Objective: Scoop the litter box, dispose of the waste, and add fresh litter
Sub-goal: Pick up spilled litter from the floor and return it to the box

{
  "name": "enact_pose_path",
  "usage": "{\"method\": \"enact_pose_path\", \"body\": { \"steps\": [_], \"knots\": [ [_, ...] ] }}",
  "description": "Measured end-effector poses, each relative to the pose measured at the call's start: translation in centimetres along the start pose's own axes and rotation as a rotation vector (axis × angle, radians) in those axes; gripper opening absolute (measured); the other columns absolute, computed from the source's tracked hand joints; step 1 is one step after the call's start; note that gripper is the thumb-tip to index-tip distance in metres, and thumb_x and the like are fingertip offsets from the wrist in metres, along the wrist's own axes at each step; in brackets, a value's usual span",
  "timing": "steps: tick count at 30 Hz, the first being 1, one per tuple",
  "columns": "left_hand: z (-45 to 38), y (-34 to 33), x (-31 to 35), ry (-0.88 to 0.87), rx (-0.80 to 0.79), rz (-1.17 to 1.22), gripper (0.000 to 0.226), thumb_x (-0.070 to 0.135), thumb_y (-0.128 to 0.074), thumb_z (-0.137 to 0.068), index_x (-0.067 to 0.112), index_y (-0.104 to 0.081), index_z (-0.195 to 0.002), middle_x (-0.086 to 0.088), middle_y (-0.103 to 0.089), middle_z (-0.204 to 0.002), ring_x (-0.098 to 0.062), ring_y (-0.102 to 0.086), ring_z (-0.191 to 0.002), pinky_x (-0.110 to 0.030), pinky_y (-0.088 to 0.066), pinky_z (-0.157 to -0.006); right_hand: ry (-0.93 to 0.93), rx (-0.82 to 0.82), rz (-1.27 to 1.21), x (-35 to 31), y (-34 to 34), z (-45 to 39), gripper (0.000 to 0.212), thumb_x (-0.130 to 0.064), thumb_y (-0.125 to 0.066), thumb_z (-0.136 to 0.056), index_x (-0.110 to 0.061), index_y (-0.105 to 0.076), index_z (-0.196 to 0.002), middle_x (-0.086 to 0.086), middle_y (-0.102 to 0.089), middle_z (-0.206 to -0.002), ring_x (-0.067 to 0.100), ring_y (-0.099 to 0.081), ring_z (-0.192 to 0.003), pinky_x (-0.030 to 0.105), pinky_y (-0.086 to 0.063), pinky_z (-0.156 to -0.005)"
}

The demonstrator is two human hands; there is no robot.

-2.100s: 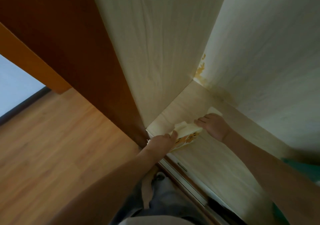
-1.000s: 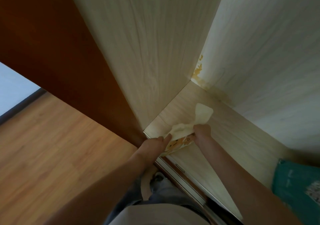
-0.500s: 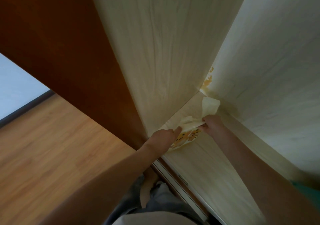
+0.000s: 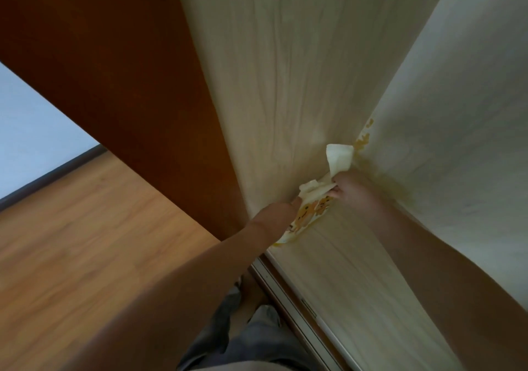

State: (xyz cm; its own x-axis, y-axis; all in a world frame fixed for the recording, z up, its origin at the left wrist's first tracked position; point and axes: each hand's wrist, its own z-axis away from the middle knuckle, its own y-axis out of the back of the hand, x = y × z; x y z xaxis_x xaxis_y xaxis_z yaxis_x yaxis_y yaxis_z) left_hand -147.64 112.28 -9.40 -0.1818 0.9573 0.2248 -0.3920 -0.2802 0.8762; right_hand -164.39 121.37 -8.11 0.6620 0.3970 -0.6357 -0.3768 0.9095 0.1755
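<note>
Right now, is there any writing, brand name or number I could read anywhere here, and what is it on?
No readable text anywhere in this view.
Cloth, held by the left hand and the right hand: it carries orange cartoon-like prints, too blurred to tell whether any lettering is among them.
Pale wood-grain panels and wooden floor: no labels or signs show.

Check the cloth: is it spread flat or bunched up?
Bunched. The cloth is crumpled between the left hand and right hand, with one corner sticking up toward the stained corner.
</note>
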Motion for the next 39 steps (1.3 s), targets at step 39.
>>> {"method": "enact_pose_path", "body": {
  "steps": [39],
  "knots": [
    [25.8, -6.3, -3.4, 0.224, 0.611, -0.022, 0.047, 0.040, -0.051, -0.094, 0.016, -0.055, -0.134, -0.005, -0.056, -0.135, -0.023, -0.050, -0.126, -0.038, -0.042, -0.103, 1.601, -0.350, 1.157, 15.7, -5.5, 17.5, 0.044, -0.036, -0.044, -0.097, -0.010, -0.056, -0.130, 0.006, -0.059, -0.127, 0.022, -0.054, -0.120, 0.039, -0.048, -0.099]
  ]
}}
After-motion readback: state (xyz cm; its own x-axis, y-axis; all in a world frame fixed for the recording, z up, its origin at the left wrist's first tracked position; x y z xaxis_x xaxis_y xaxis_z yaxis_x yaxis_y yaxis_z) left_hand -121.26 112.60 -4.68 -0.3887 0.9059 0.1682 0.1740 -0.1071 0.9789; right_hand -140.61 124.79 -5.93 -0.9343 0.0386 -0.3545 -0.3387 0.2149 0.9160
